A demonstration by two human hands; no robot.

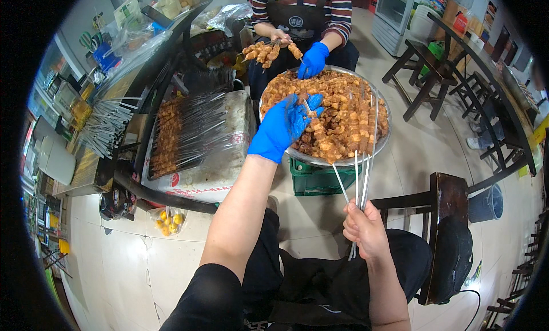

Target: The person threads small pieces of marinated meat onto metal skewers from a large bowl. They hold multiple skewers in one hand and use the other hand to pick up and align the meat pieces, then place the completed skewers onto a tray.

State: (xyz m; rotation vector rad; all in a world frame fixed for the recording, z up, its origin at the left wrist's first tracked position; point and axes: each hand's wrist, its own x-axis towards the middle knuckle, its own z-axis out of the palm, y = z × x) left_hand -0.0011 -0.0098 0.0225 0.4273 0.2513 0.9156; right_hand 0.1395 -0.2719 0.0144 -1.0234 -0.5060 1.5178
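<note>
My left hand [283,124], in a blue glove, is over the near left part of a large round metal basin [388,131] heaped with raw meat pieces [326,88]. Its fingers close around a meat piece at the tip of a metal skewer [341,183]. More meat is threaded lower on that skewer. My bare right hand [364,228] grips the lower ends of several metal skewers below the basin's near rim. Some of these carry meat [362,125] and lean over the heap; at least one long skewer looks bare toward its tip.
Across the basin, a person in a dark apron [296,20] holds loaded skewers [266,52]. A green crate [324,181] supports the basin. At left, a tray of meat skewers [167,138] rests on a white box [240,129]. A wooden chair [448,194] stands at right.
</note>
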